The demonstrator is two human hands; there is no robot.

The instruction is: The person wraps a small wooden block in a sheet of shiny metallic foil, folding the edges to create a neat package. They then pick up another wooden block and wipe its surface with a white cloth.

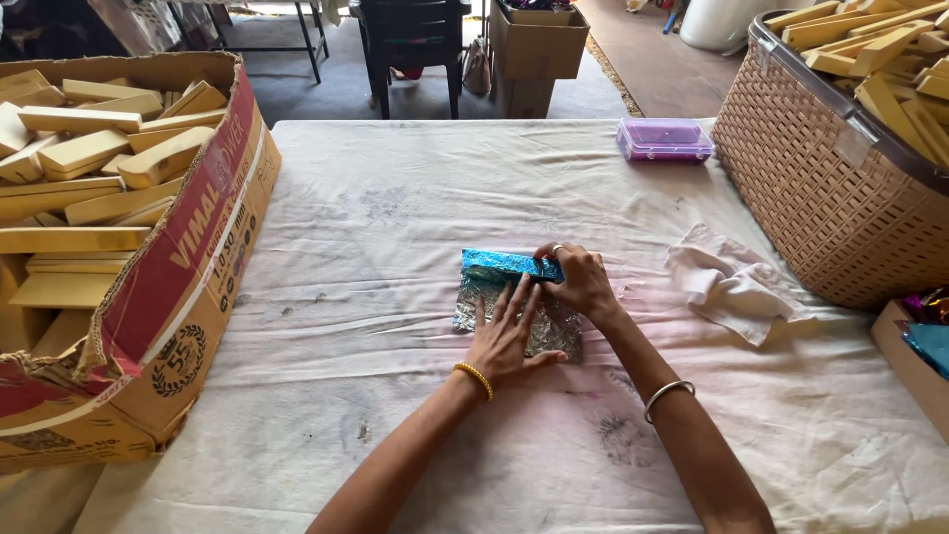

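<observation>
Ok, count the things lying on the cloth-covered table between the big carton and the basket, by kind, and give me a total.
Foil sheet, blue face and silver underside, under the left hand and the right hand: 1
Purple lidded plastic box: 1
Crumpled white cloth: 1
Total: 3

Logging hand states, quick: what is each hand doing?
Left hand: open, flat on silver foil sheet.
Right hand: closed, pinching blue foil-wrapped block.
</observation>
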